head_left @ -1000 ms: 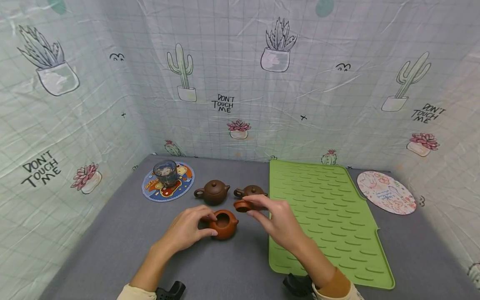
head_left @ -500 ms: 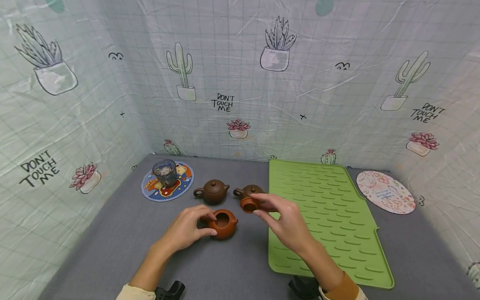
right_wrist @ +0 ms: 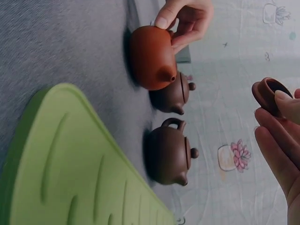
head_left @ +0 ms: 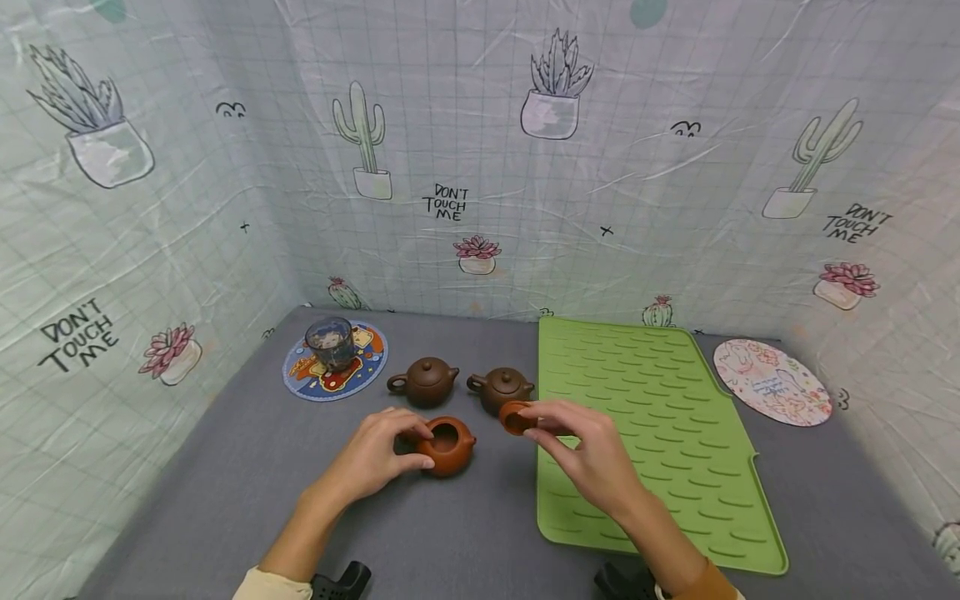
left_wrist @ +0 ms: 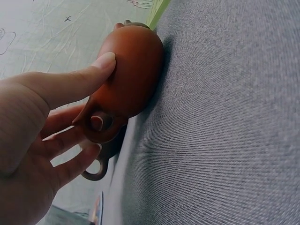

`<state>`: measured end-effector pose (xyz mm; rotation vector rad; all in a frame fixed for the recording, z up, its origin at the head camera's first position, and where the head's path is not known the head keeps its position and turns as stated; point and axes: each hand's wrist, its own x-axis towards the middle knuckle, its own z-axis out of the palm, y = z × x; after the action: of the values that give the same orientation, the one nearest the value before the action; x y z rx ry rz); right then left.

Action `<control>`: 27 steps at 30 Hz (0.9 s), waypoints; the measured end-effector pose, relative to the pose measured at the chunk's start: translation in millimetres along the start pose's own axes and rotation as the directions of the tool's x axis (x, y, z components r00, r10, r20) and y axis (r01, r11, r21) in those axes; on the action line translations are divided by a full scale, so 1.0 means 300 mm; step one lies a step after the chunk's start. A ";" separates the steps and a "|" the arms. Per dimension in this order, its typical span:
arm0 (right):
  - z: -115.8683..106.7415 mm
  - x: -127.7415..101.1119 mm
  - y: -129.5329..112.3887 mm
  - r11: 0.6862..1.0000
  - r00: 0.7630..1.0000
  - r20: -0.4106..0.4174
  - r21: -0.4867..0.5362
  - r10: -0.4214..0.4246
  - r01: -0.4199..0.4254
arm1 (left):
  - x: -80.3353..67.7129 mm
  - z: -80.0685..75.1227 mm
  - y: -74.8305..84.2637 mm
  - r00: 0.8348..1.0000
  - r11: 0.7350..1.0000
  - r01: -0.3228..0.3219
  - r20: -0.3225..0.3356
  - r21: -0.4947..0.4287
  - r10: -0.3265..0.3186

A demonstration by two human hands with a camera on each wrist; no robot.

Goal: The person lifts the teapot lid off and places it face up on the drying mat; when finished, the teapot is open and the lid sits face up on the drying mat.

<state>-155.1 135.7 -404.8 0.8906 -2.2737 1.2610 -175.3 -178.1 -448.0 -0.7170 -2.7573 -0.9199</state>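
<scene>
An orange-brown clay teapot (head_left: 453, 463) without its lid stands on the grey cloth, its round mouth facing up. My left hand (head_left: 378, 450) grips it at the handle side; in the left wrist view the thumb presses the body and fingers lie around the handle (left_wrist: 101, 133). Above the cloth, right of that teapot, my right hand (head_left: 596, 458) pinches the teapot lid (right_wrist: 266, 96) between thumb and fingers. Its hollow underside shows in the head view. Two dark brown lidded teapots, one on the left (head_left: 428, 385) and one on the right (head_left: 504, 388), stand behind.
A green ridged mat (head_left: 660, 467) lies to the right, partly under my right forearm. At the back left a dark glass (head_left: 332, 343) sits on a round blue coaster (head_left: 300, 385). A pink patterned oval mat (head_left: 772, 385) lies far right. A printed curtain (head_left: 480, 150) encloses the table.
My right hand has moved right and slightly nearer with the lid, turning its hollow side toward the head camera. The left hand and its teapot have stayed in place.
</scene>
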 end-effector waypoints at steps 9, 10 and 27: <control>-0.035 -0.044 0.028 0.997 0.999 -0.051 -0.072 -0.016 0.012 | 0.001 0.003 -0.003 1.000 1.000 0.009 -0.004 -0.009 -0.009; -0.038 -0.048 0.030 0.997 0.999 -0.053 -0.071 -0.012 0.008 | 0.001 0.003 -0.003 1.000 1.000 0.006 -0.008 -0.009 -0.006; -0.071 -0.115 0.079 0.996 0.997 -0.041 -0.063 0.067 -0.070 | 0.005 0.004 -0.006 1.000 1.000 0.010 -0.002 -0.018 -0.010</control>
<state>-145.9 175.0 -429.1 0.7651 -2.3180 1.2154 -177.3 -178.1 -449.4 -0.7052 -2.7569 -0.9473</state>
